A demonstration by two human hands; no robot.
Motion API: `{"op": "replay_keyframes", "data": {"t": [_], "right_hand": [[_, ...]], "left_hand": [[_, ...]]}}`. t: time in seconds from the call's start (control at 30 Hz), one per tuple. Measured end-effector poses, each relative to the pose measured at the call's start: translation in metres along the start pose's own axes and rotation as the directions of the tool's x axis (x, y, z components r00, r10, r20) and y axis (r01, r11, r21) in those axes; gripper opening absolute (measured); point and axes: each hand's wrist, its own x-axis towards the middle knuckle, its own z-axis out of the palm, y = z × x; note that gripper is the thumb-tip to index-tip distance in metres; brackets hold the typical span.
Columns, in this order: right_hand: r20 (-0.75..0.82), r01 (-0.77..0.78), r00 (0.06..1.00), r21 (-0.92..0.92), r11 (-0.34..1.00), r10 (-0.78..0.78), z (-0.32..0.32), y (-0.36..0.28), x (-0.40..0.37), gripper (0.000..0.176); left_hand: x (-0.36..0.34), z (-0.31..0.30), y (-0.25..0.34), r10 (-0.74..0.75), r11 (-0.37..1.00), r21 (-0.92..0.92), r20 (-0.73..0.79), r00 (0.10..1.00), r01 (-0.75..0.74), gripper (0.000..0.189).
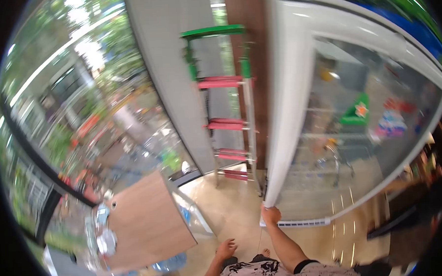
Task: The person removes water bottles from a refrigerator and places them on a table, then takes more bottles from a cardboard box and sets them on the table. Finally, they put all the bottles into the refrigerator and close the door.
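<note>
A tall white display fridge [291, 110] with a glass front fills the right of the view. My right hand [271, 214] is at the near end of its white door frame, fingers closed around the edge. My right arm is stretched forward and to the right. Behind the glass [312, 183] the contents are blurred by reflections; a green triangular sticker [357, 111] and a colourful sticker [392, 123] show on it. My left hand [227, 248] hangs in front of my body, holding nothing, its fingers loosely bent and apart.
A stepladder [224, 123] with red steps and a green top leans by the grey wall panel. To the left, a wooden table [146, 222] carries a white round thing [106, 241] near the window. Beneath it are a clear plastic bottle [171, 263] and a box.
</note>
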Motion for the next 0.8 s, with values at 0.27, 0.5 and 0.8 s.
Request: {"op": "replay_keyframes", "data": {"t": [0.27, 0.5, 0.8], "right_hand": [[0.003, 0.152, 0.988, -0.032, 0.988, -0.152, 0.001, 0.007, 0.006, 0.063], [-0.055, 0.171, 0.982, -0.118, 0.978, -0.179, 0.01, 0.01, 0.01, 0.064], [0.834, 0.489, 0.549, -0.26, 0.832, -0.062, 0.02, 0.104, -0.013, 0.037]], "left_hand": [[-0.171, -0.015, -0.223, -0.803, 0.501, -0.014, -0.381, 0.459, 0.865, 0.036], [-0.266, 0.061, -0.221, -0.901, 0.391, -0.237, -0.296, 0.317, 0.889, 0.034], [-0.239, 0.053, -0.289, -0.873, 0.487, -0.353, -0.193, 0.448, 0.799, 0.035]]}}
